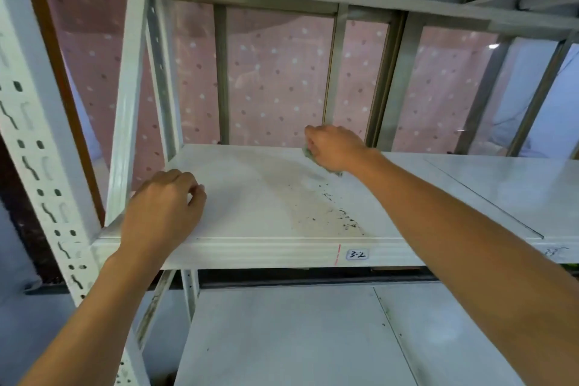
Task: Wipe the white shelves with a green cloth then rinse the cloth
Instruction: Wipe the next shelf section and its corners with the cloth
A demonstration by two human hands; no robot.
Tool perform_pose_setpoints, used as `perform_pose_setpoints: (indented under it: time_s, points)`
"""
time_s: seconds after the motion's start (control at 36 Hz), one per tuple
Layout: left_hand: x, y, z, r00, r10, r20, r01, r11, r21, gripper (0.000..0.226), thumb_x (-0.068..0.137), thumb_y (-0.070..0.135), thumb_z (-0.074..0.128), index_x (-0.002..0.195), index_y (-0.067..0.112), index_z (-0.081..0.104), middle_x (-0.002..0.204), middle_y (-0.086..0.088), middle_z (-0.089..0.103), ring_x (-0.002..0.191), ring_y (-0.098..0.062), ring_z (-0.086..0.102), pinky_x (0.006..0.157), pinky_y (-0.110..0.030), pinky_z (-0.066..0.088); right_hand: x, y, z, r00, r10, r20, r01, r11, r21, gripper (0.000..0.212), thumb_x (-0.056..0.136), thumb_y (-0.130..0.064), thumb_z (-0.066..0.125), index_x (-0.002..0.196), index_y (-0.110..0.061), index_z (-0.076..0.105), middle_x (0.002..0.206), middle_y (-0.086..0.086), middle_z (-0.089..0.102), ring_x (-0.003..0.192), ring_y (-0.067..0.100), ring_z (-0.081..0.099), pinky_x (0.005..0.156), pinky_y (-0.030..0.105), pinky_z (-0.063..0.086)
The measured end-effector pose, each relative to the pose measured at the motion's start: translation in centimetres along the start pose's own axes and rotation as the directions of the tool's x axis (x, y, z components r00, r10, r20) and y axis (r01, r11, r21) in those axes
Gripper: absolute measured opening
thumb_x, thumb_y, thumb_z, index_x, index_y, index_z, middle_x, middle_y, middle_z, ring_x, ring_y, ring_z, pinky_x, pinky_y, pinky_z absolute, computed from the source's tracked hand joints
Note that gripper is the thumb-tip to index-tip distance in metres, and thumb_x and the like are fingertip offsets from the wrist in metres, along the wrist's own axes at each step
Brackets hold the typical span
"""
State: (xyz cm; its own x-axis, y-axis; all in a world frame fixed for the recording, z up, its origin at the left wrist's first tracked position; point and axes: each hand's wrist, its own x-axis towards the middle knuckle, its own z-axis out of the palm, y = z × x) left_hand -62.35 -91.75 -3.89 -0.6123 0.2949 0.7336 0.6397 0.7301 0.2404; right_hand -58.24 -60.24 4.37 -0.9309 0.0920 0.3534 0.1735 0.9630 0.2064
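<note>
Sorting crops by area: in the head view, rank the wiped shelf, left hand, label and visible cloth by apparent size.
1. shelf
2. left hand
3. label and cloth look alike; the cloth is mostly hidden.

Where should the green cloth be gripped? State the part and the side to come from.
Probably the bunched middle, from above. The green cloth lies wadded on the white shelf, so only its top is free, and the right hand covers it that way, fingers curled over it. Only green edges show beside the hand; the rest is hidden.
</note>
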Motion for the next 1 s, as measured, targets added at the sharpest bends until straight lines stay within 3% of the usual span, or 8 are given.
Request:
perform_pose_setpoints:
  time_s: [0.11,0.28,0.42,0.53,0.61,0.75,0.83,1.0]
  points:
    - [0.0,4.2,0.3,0.992,0.118,0.043,-0.113,0.989,-0.101,0.015,0.090,0.024,0.069,0.083,0.011,0.068,0.082,-0.005,0.067,0.073,-0.032,0.062,0.058,-0.036,0.050,0.0,4.4,1.1,0.999,-0.015,0.043,0.011,0.996,0.093,0.010,0.104,-0.030,0.043,0.102,-0.023,0.051,0.102,0.001,0.058,0.085,0.022,0.059,0.079,0.042,0.054]
    - [0.4,10.0,1.6,0.956,0.291,0.031,-0.289,0.956,-0.045,0.020,0.087,0.032,0.071,0.079,0.014,0.069,0.073,0.001,0.064,0.066,-0.024,0.060,0.055,-0.027,0.040,1.4,4.8,4.6,0.994,-0.098,0.054,0.088,0.983,0.163,0.007,0.104,-0.033,0.041,0.102,-0.028,0.044,0.101,0.000,0.045,0.082,0.025,0.056,0.076,0.041,0.052]
    - [0.6,10.4,3.3,0.982,0.183,0.039,-0.183,0.983,-0.008,0.022,0.088,0.030,0.071,0.074,0.013,0.068,0.069,0.001,0.063,0.062,-0.026,0.059,0.054,-0.026,0.036,4.3,2.9,6.5,0.975,-0.167,0.146,0.128,0.961,0.246,0.009,0.103,-0.032,0.043,0.107,-0.026,0.049,0.107,0.003,0.047,0.089,0.026,0.055,0.080,0.038,0.047]
    - [0.4,9.6,3.9,0.995,0.073,0.063,-0.072,0.997,-0.013,0.035,0.092,0.040,0.051,0.077,0.015,0.071,0.072,0.000,0.065,0.063,-0.026,0.058,0.057,-0.033,0.052,6.3,3.0,7.8,0.955,-0.225,0.194,0.142,0.918,0.370,0.013,0.102,-0.033,0.048,0.112,-0.027,0.054,0.122,0.004,0.057,0.109,0.026,0.055,0.094,0.039,0.045]
    - [0.3,9.4,4.2,0.998,0.026,0.062,-0.026,1.000,-0.006,0.039,0.093,0.044,0.046,0.079,0.017,0.070,0.073,0.001,0.066,0.063,-0.022,0.058,0.061,-0.037,0.056,7.0,2.9,8.5,0.938,-0.288,0.194,0.171,0.870,0.462,0.017,0.102,-0.032,0.048,0.115,-0.025,0.056,0.129,-0.001,0.057,0.115,0.020,0.053,0.098,0.036,0.042]
    - [0.0,9.3,4.5,0.996,-0.077,0.036,0.078,0.997,-0.027,0.032,0.098,0.038,0.058,0.076,0.017,0.069,0.073,0.001,0.068,0.066,-0.022,0.060,0.065,-0.040,0.057,6.9,1.4,8.7,0.880,-0.443,0.172,0.281,0.778,0.562,0.011,0.103,-0.032,0.045,0.110,-0.030,0.053,0.123,-0.011,0.056,0.111,0.015,0.053,0.098,0.036,0.043]
    - [0.0,9.3,4.4,0.996,-0.089,-0.007,0.089,0.996,-0.026,0.038,0.099,0.037,0.055,0.071,0.015,0.065,0.068,-0.002,0.066,0.062,-0.024,0.057,0.060,-0.040,0.053,5.8,-0.1,8.0,0.825,-0.536,0.176,0.343,0.724,0.598,0.007,0.102,-0.033,0.044,0.103,-0.038,0.049,0.114,-0.016,0.055,0.105,0.015,0.053,0.097,0.041,0.047]
    - [0.3,9.3,4.2,0.994,-0.098,-0.042,0.096,0.995,-0.032,0.043,0.094,0.039,0.051,0.065,0.010,0.064,0.063,-0.007,0.063,0.058,-0.029,0.054,0.057,-0.042,0.050,1.7,-2.9,5.7,0.760,-0.621,0.192,0.364,0.652,0.665,0.007,0.097,-0.040,0.045,0.097,-0.047,0.048,0.107,-0.004,0.061,0.098,0.030,0.059,0.089,0.053,0.051]
